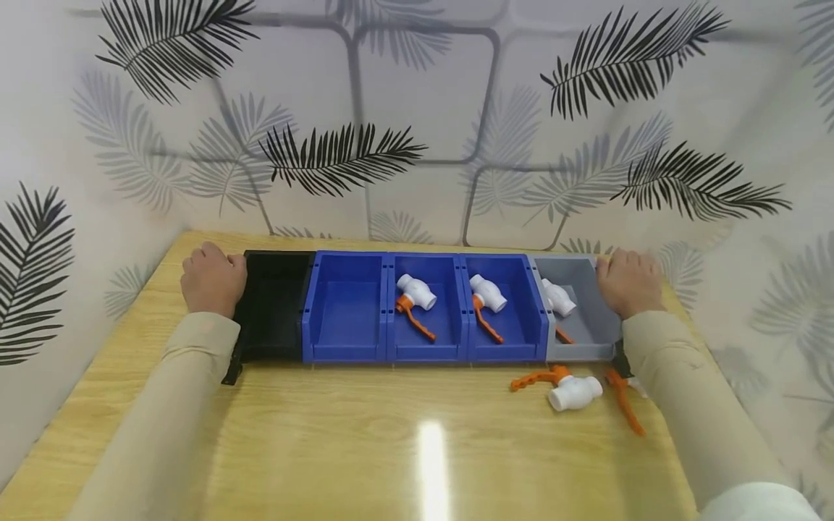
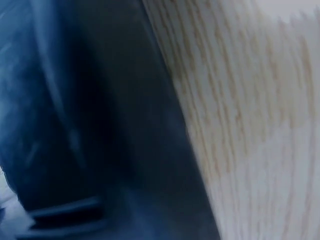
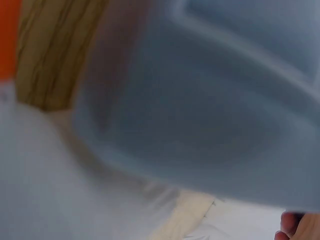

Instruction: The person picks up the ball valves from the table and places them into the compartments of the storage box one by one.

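In the head view my left hand [image 1: 213, 281] is at the left end of a bin row, fingers curled at the outer wall of the black bin [image 1: 274, 311]. My right hand [image 1: 630, 284] grips the right wall of the grey bin [image 1: 580, 353] at the other end, fingertips over its rim. That bin holds a white ball valve [image 1: 559, 298] with an orange handle. Between the end bins stand three blue bins; the left blue bin [image 1: 345, 353] is bare inside. One ball valve [image 1: 417, 293] lies in the middle blue bin, another valve [image 1: 489, 293] in the right one.
On the wooden table [image 1: 326, 449], before the grey bin, lies a ball valve [image 1: 576, 393] with its handle pointing left. Beside it another orange handle [image 1: 627, 405] shows, its valve body partly hidden by my right sleeve [image 1: 691, 391]. A leaf-patterned wall covering [image 1: 417, 202] rises behind the bins.
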A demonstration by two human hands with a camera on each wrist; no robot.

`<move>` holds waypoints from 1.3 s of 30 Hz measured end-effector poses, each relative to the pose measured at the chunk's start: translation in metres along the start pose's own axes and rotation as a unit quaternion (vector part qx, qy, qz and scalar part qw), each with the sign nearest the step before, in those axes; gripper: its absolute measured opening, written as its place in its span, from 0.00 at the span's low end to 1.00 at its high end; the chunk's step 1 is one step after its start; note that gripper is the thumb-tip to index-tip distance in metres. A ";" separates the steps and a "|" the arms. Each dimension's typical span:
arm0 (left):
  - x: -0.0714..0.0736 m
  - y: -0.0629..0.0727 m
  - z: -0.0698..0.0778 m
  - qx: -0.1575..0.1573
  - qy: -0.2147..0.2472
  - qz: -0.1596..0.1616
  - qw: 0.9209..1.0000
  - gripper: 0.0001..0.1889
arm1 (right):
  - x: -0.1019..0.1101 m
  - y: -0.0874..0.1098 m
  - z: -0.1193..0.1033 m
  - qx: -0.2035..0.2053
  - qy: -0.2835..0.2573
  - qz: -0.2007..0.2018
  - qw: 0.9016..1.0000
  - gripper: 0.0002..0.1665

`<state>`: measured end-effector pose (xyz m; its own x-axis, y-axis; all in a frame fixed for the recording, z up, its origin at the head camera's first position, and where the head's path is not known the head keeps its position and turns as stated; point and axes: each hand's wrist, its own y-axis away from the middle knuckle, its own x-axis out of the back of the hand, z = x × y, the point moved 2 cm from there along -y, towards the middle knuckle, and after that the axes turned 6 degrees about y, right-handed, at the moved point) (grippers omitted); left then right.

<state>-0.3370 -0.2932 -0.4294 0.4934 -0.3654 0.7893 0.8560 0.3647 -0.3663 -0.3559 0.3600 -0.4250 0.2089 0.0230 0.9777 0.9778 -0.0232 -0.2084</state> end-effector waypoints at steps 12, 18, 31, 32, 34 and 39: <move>0.005 0.013 -0.002 -0.006 -0.008 0.016 1.000 0.16 | -0.001 0.012 -0.005 0.004 0.003 0.040 0.999 0.26; 0.003 0.013 0.003 -0.050 -0.008 0.030 0.998 0.11 | -0.005 0.020 -0.004 0.002 -0.002 0.050 0.999 0.25; 0.015 -0.006 0.043 -0.182 0.046 0.090 0.978 0.12 | -0.006 0.008 -0.001 -0.021 -0.016 0.022 0.999 0.34; 0.018 -0.001 0.055 -0.194 0.062 0.088 0.975 0.11 | -0.006 0.008 -0.001 -0.021 -0.018 0.019 0.999 0.34; 0.022 0.013 0.082 -0.218 0.099 0.076 0.968 0.11 | -0.006 0.009 -0.002 -0.021 -0.022 0.014 0.999 0.35; 0.024 0.078 0.156 -0.308 0.161 0.036 0.937 0.09 | -0.003 0.007 -0.005 -0.017 -0.021 0.018 0.999 0.35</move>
<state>-0.2824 -0.1398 -0.3622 0.4890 -0.6344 0.5986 0.6965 -0.1292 -0.7059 -0.3496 0.3548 -0.4295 0.2443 0.0631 0.9677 0.9688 -0.0593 -0.2407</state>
